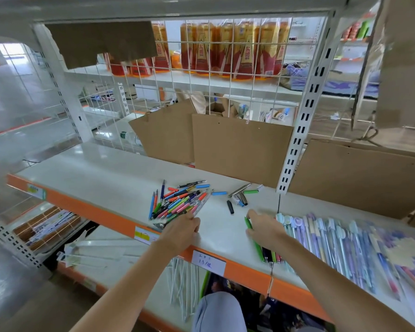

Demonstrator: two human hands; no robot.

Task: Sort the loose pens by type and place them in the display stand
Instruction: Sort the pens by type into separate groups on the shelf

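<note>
The person is working at a white shelf (110, 173) with an orange front edge. The loose pens (177, 202) are lying in a mixed heap near the middle of the frame, at about twelve o'clock from the left hand (182, 230). That hand is resting at the near edge of the heap with its fingers curled; whether they are pinching a pen I cannot tell. The right hand (265, 227) is sitting at three o'clock from the left, its fingers bent over a small bundle of pens that includes a green pen (254, 238), the bundle running back toward five o'clock under the palm. A few strays, including a black cap (230, 207), are lying at eleven o'clock from the right hand. Packaged pens (340, 245) are lying in rows at its three o'clock. No display stand is showing. The pens are probably light, stiff and smooth, likely rolling freely, so taking each at mid-barrel should be steadiest.
</note>
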